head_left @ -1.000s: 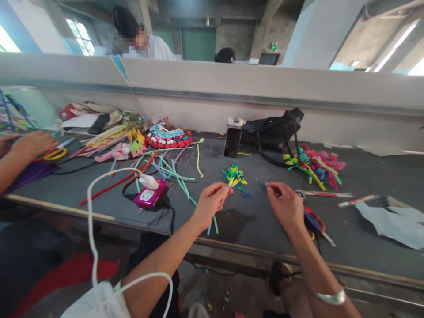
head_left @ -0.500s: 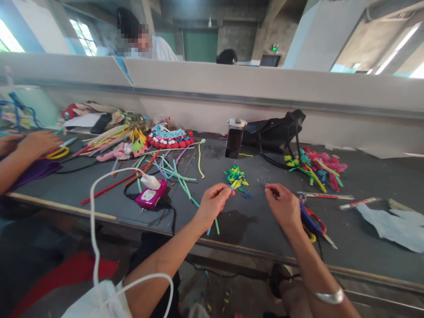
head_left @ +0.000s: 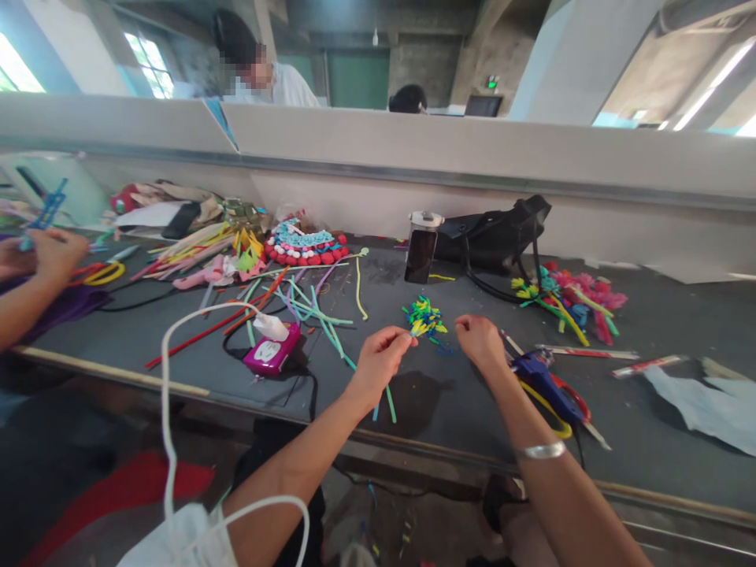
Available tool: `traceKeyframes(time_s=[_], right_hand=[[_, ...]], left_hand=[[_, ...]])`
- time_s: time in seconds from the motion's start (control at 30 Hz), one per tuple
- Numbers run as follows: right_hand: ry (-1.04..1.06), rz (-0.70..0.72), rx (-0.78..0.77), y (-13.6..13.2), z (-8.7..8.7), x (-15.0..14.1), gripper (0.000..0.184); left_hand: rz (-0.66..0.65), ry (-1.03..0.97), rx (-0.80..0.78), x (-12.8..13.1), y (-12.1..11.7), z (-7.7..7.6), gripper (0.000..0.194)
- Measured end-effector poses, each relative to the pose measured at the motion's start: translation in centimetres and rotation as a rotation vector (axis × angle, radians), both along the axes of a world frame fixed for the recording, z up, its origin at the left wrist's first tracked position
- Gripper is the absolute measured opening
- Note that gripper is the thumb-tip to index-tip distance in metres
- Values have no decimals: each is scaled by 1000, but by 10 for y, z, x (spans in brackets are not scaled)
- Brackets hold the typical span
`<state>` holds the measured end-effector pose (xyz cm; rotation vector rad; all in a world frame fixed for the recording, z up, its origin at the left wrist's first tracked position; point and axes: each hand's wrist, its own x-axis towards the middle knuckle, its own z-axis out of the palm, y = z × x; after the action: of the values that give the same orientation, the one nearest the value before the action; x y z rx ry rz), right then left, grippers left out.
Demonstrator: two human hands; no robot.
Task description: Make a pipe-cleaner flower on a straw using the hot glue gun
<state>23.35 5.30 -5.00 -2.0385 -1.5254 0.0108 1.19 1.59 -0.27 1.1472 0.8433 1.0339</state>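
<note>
My left hand [head_left: 383,358] is closed in a pinch at the near left edge of a small pile of short green, yellow and blue pieces [head_left: 426,316]. Whatever sits between its fingertips is too small to name. Across from it, to the right of the pile, my right hand [head_left: 481,344] hovers with its fingers curled in. The back of that hand hides anything it may grip. Just right of my right wrist lies a blue glue gun [head_left: 546,384], with yellow and red loops of what look like scissor handles beside it.
Pipe cleaners [head_left: 322,315] lie left of my hands, near a purple power socket [head_left: 272,350] with a white cable. Behind the pile, a phone [head_left: 420,256] leans on a cup beside a black bag [head_left: 496,228]. Fuzzy flowers [head_left: 582,299] lie right. A co-worker's hands [head_left: 56,252] work at far left.
My right hand has moved left, closer to the pile, and turned so its fingers are less visible. My left hand has stayed pinched in almost the same place.
</note>
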Motion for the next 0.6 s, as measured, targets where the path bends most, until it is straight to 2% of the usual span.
traceKeyframes(time_s=[0.37, 0.47, 0.6], right_hand=[[60, 63, -24, 6, -8, -11, 18], [141, 42, 25, 1, -6, -9, 18], [315, 50, 98, -18, -3, -10, 15]], left_hand=[[3, -21, -30, 2, 0, -1, 24], [7, -36, -49, 2, 1, -2, 26], [-2, -94, -95, 2, 2, -4, 29]])
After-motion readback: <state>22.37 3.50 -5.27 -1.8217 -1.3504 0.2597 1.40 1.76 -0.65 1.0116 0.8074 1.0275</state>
